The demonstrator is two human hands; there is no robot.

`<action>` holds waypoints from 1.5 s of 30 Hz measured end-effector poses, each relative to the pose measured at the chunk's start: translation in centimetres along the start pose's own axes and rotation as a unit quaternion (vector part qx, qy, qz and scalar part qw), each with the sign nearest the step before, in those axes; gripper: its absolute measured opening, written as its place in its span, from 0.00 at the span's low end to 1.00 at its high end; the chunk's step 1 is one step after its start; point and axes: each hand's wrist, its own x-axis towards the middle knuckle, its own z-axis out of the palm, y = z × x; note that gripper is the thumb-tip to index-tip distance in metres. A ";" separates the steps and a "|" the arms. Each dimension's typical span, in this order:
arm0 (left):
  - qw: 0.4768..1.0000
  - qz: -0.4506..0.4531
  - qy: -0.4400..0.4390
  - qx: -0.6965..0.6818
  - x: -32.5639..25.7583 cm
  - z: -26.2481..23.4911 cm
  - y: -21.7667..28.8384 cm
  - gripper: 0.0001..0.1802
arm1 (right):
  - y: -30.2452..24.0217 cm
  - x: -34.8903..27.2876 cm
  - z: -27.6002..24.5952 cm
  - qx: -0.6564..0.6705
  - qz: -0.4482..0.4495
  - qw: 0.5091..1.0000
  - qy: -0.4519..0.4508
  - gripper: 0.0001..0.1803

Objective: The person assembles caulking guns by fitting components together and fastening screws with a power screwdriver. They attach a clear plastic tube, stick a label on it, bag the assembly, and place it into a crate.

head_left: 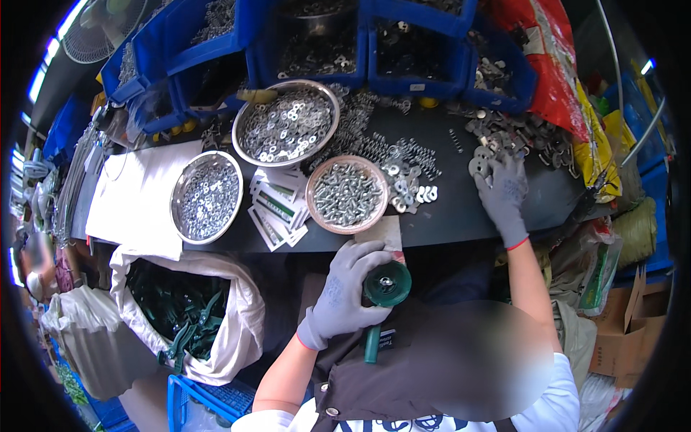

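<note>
My left hand (342, 291), in a grey glove, is wrapped round a dark green plastic part (388, 284). It has a round, cupped disc facing up, with a small metal piece at its centre, and a green stem pointing down below. At the right of the bench, my gloved right hand (504, 193) reaches forward with fingers apart over a heap of flat metal pieces. Its fingertips touch or nearly touch some round metal plates (480, 161) with holes; whether one is gripped is not clear.
A pink bowl of screws (348, 194), a steel bowl of nuts (208, 197) and a larger bowl of washers (286, 122) stand on the dark bench. Springs (414, 157) lie beside them. Blue bins (313, 81) line the back. A white sack (245, 317) holds green parts at lower left.
</note>
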 end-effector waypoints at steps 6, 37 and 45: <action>0.999 -0.024 0.039 0.004 -0.1 1.2 0.2 0.49 | -4.8 2.7 -6.0 0.129 0.028 0.991 -0.006 0.11; 0.956 -0.058 0.149 0.246 5.1 -4.4 1.3 0.15 | 15.2 -4.5 -6.7 0.020 0.229 0.926 0.299 0.37; 0.870 -0.175 0.067 0.456 12.3 -3.8 -2.5 0.10 | 22.4 -9.5 -3.0 -0.047 0.364 0.903 0.222 0.40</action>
